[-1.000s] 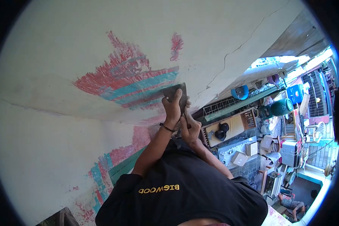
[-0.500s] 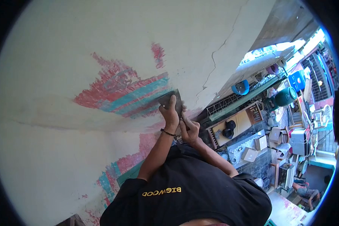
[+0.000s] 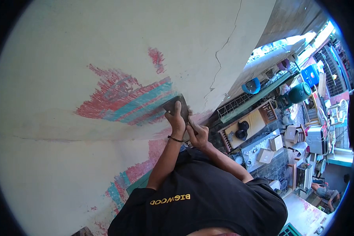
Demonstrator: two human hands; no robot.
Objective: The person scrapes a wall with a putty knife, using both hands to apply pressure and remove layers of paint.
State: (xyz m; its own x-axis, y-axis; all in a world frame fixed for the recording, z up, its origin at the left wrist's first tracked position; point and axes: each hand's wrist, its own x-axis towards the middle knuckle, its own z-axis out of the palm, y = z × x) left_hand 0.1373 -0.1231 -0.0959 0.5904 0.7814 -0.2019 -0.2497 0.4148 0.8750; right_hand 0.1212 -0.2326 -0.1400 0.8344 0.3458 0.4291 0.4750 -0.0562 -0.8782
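Flat tool (image 3: 182,104): dark, dull, roughly rectangular plate, partly covered, held tilted at the lower right end of the wall patch (image 3: 126,98). Patch streaked red and blue, edges ragged; contact unconfirmed.

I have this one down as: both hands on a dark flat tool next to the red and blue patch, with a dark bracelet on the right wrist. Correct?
Not quite: the head view shows the dark bracelet on the left wrist. The rest stands: left hand and right hand are on the dark flat tool next to the red and blue patch.
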